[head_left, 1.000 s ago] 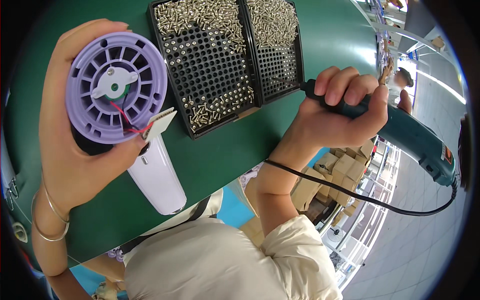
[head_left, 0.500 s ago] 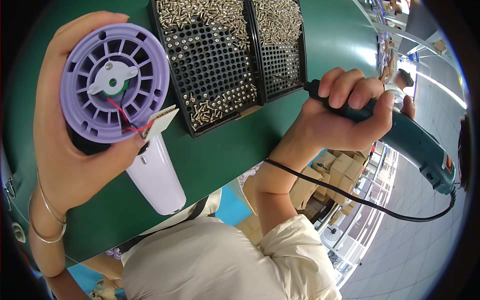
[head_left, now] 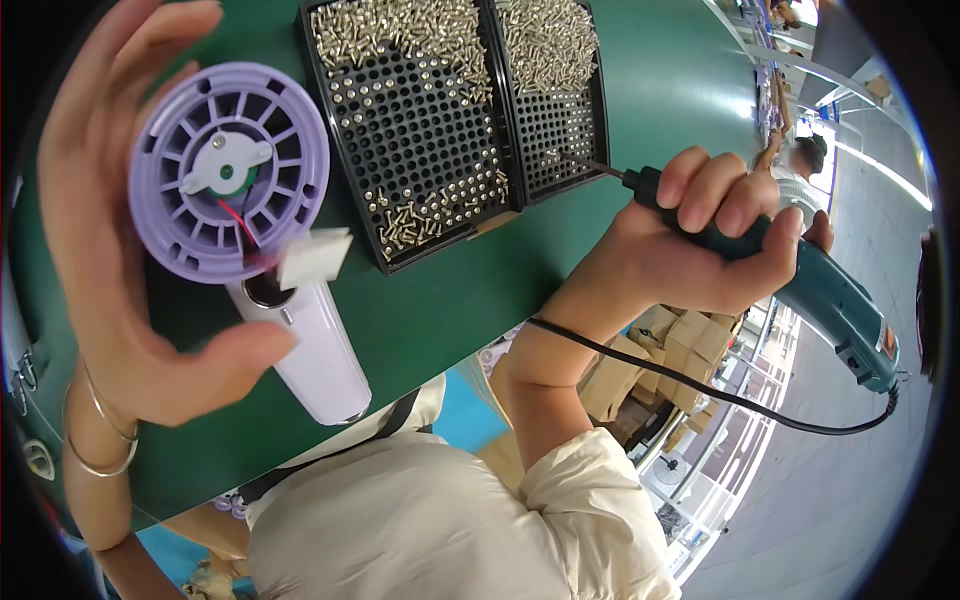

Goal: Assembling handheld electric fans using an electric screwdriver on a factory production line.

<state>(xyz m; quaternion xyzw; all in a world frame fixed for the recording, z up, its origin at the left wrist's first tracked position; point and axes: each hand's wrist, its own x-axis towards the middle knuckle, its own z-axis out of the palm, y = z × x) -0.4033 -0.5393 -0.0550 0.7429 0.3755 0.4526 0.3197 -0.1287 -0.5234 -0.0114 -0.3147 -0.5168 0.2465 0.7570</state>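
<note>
The left hand [head_left: 120, 290] stood upright at the left of the purple fan head [head_left: 228, 170], palm turned toward it, its fingers raised past the rim and its thumb spread low over the white handle [head_left: 315, 350]. Thumb and fingers were spread apart; whether any finger touched the rim from behind could not be told. The fan head sat at the handle's upper end above the green table [head_left: 450, 305], a blurred white piece [head_left: 313, 258] at its lower right edge.

The right hand [head_left: 720, 230], well apart from the left, was clamped around the electric screwdriver [head_left: 835, 300], knuckles up, wrist bent, forearm rising from below. The screwdriver's bit pointed left over the smaller screw tray [head_left: 540, 125].
</note>
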